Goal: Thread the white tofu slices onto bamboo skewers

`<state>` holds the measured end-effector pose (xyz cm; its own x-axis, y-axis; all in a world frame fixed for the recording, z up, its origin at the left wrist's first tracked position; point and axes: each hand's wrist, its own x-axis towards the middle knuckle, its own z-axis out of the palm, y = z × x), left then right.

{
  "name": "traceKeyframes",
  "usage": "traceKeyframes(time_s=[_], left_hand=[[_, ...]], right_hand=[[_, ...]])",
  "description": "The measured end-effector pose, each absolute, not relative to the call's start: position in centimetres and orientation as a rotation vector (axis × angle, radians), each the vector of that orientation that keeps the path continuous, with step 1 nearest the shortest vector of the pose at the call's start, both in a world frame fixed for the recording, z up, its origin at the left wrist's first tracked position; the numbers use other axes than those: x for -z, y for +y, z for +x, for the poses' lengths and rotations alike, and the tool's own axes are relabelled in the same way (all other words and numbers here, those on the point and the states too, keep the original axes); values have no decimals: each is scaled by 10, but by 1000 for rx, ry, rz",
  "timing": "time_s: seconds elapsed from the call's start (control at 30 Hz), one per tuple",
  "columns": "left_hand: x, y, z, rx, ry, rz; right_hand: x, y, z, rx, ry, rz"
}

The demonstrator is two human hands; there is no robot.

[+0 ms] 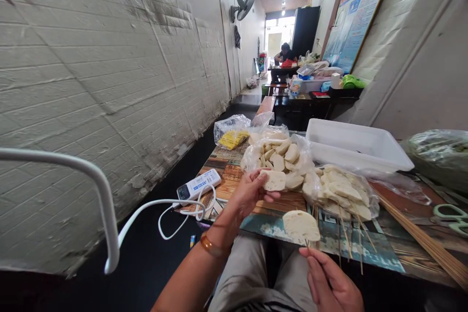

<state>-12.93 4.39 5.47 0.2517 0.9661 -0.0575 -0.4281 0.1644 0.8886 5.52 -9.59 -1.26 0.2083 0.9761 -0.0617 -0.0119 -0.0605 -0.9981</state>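
Between the thumb and fingers of my left hand (pixel 252 187) is a pale, bread-like slice (pixel 275 181), held in front of an open plastic bag (pixel 252 153) full of similar slices (pixel 278 162). My right hand (pixel 331 280) pinches the lower end of thin wooden skewers near the table's front edge. A larger pale slice (pixel 302 226) with small holes sits upright on those skewers. To the right, a pile of skewered slices (pixel 340 187) lies on plastic, its sticks (pixel 345 236) pointing towards me.
A white plastic tub (pixel 360 144) stands behind the pile. Loose bamboo skewers (pixel 420 234) and green-handled scissors (pixel 451 217) lie at right. A white power bank (pixel 199 186) with a cable is at left, near a bag with yellow contents (pixel 233 139). A person (pixel 285 53) sits far back.
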Motion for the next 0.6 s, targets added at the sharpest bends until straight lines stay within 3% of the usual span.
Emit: traceKeyframes(time_s=[0.6], left_hand=[[-48, -1, -108, -1244, 662, 766]], right_hand=[[11, -101, 62, -1213, -1074, -1263]])
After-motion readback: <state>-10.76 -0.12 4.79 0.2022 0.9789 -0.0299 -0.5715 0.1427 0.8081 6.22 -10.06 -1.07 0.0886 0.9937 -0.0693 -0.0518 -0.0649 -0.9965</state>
